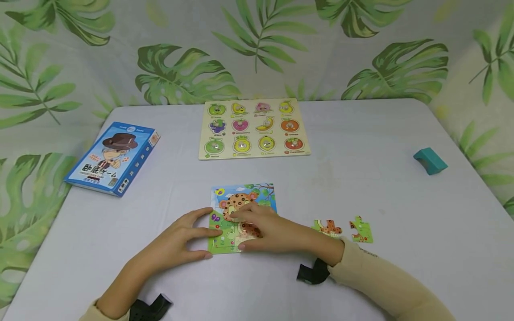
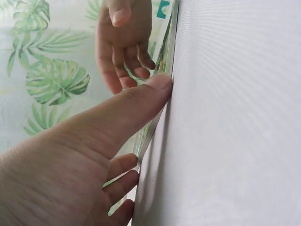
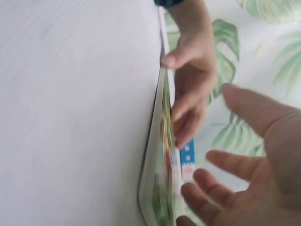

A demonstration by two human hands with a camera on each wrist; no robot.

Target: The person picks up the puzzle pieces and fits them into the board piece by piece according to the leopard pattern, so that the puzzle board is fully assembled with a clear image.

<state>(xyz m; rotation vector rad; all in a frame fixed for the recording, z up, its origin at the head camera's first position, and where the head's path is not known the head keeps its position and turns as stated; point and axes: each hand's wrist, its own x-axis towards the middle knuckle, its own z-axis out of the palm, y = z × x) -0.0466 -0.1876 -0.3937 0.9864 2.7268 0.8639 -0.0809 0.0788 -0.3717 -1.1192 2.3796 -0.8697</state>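
A jigsaw puzzle [image 1: 263, 192] with a spotted leopard on a blue and green background lies flat in front of me. My left hand [image 1: 176, 236] touches its left side, with the thumb at the lower left corner and the fingertips along the edge. Over the puzzle's middle and lower right reaches my right hand [image 1: 270, 226], palm down and covering part of the leopard. The right wrist view shows its fingers [image 3: 235, 162] loosely spread, slightly above the puzzle and holding nothing. To the right lie two loose jigsaw pieces, one spotted [image 1: 330, 227] beside my forearm and one mostly green [image 1: 363, 231].
Behind the puzzle lies a wooden fruit peg board [image 1: 257, 156]. A blue game box [image 1: 114, 158] is at the left, and a teal block [image 1: 431, 161] at the far right. Leaf-patterned cloth [image 1: 257, 49] hangs along the back edge of the white table [image 1: 361, 147].
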